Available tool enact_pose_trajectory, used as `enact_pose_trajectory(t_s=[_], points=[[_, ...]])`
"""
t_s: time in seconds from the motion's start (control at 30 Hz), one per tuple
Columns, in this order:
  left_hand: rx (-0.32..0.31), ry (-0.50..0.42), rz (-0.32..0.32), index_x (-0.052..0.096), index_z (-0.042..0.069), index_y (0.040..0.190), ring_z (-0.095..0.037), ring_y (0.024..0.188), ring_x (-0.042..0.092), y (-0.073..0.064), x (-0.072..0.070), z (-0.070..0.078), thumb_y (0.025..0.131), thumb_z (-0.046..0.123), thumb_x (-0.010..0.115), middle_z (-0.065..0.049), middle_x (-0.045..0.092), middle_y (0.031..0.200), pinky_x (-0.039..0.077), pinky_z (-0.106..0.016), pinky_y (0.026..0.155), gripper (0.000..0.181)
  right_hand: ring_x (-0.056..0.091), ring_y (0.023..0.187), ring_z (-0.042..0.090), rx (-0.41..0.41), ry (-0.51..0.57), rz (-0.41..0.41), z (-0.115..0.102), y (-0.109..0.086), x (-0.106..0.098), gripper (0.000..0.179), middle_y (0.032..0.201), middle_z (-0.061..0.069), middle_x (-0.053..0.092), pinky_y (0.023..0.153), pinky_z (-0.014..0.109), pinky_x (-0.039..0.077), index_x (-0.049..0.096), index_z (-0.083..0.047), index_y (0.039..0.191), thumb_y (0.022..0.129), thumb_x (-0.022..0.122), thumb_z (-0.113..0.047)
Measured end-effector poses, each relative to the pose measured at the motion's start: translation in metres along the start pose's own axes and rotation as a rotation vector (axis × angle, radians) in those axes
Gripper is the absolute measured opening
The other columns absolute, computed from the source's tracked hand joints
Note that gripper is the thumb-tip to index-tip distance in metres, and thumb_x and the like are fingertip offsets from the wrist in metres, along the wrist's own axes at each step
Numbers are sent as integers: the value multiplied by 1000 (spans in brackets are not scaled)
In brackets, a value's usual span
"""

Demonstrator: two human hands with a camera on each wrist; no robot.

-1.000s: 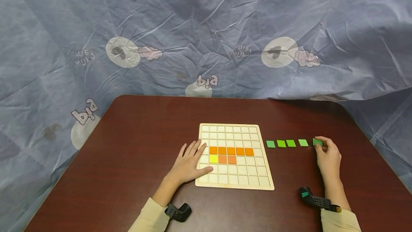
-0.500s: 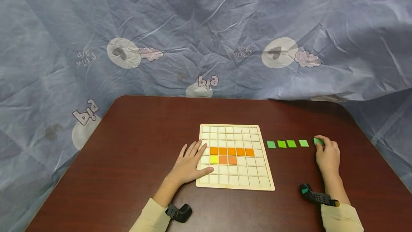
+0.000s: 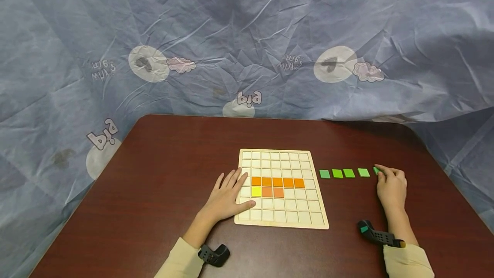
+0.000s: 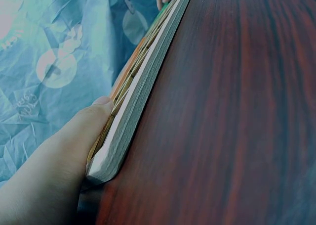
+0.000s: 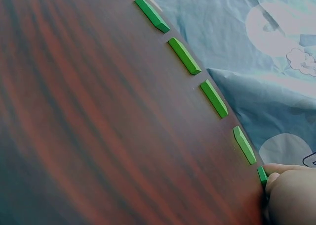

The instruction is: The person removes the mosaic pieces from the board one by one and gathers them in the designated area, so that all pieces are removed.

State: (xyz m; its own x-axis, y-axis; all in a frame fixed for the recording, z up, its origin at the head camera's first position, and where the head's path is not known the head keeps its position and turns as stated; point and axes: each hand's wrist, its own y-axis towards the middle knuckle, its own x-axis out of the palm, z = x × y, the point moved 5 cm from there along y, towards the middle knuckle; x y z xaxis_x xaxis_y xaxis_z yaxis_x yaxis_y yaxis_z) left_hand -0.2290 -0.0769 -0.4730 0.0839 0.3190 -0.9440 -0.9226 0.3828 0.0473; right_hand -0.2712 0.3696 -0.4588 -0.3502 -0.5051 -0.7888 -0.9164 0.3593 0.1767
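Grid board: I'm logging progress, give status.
Left hand rests on left edge of grid board. Right hand pinches rightmost green tile. Four other green tiles between it and board.

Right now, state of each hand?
Left hand: open, fingers spread, resting on the board at its left side.
Right hand: closed, pinching the rightmost green tile.

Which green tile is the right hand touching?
The rightmost green tile, farthest from the wooden grid board; the right hand pinches it. The other four lie untouched.

pale square wooden board (image 3: 290, 204), flat inside the far edge of the tabletop (image 3: 173, 162); small green square tile (image 3: 375, 170) toward the right edge
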Motion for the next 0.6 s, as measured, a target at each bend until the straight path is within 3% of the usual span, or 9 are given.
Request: enact_pose_trajectory(t_s=[0.4,0.6], points=[[7,0,0,16,22,147,-22,142,14,0,0,1,80,70,40,-2,11,154,6,-49,113,86,31,119,49,41,80,31,2,-1,-2,39,132,30,31,91,57,29,44,-2,133,98,29,-12],[1,-3,-2,16,23,147,-21,142,13,0,0,0,80,70,39,-2,11,154,6,-49,113,85,40,105,38,50,113,58,0,-4,-3,39,131,25,33,75,43,33,47,-3,130,96,33,-14]])
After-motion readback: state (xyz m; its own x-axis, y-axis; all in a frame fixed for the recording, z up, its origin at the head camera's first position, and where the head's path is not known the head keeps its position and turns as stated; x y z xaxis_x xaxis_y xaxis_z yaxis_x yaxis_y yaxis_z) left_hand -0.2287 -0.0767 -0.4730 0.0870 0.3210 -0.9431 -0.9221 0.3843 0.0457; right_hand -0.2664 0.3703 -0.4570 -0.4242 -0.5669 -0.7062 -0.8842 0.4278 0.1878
